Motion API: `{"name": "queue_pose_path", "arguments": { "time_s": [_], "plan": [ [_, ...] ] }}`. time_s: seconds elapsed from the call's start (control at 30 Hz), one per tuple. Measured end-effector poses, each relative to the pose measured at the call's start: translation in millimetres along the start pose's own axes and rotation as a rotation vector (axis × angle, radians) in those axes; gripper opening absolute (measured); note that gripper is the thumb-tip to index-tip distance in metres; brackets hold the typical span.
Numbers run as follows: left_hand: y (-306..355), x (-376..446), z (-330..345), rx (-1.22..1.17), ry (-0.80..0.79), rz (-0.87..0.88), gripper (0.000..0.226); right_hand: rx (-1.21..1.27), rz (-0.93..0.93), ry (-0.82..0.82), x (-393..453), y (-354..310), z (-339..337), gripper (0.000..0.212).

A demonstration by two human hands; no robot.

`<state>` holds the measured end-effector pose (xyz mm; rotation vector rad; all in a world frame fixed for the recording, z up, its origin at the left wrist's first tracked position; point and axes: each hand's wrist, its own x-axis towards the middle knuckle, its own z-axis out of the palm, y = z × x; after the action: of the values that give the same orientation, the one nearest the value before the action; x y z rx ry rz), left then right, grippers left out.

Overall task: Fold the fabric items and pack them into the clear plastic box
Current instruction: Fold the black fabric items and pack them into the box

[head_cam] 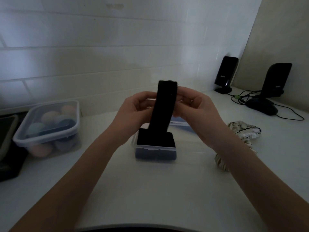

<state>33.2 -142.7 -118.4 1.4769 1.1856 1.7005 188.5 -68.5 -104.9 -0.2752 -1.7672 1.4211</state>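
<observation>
One black fabric strip (164, 104) is gripped by both hands — left hand (133, 106), right hand (197, 108) — above one clear plastic box (155, 148) on the worktop (150, 190). One striped fabric item (242, 131) lies right of it — two black speakers (225, 74) stand behind.

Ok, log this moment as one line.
both hands: left, right pinch black fabric strip upright | strip's lower end in small clear plastic box | striped cloth unpacked

Open box (155, 152) centre of table (150, 190), folded fabric (155, 137) inside; lidded container (50, 126) left; crumpled cloth (240, 136) right; speakers (225, 74), possibly mouse (261, 106), far right.
</observation>
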Motion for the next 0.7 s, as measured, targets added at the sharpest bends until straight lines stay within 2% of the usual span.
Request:
{"name": "queue_pose_path", "arguments": {
  "time_s": [0.1,0.23,0.3,0.47,0.6,0.7],
  "plan": [
    [-1.2,-0.5,1.1,0.02,0.025,0.007,0.027,-0.034,0.113,0.026,0.7,1.1,-0.4,0.022],
    [-2.3,0.2,1.1,0.067,0.061,0.02,0.036,-0.144,0.235,0.038,1.1,1.6,5.1,0.057],
    [-1.9,-1.0,2.8,0.05,0.044,0.016,0.033,-0.198,0.176,0.047,-2.6,4.1,8.2,0.05],
    [-1.1,-3.0,5.8,0.048,-0.048,-0.035,0.032,-0.157,0.027,0.174,-6.1,0.5,9.3,0.015],
    [-2.0,-6.7,11.4,0.118,-0.169,-0.101,0.023,-0.082,-0.005,0.25,-7.2,-2.9,7.7,0.015],
    [-1.4,-8.4,12.6,0.168,-0.232,-0.127,0.018,-0.087,0.004,0.38,-6.6,-2.8,5.9,0.02]
  ]
}}
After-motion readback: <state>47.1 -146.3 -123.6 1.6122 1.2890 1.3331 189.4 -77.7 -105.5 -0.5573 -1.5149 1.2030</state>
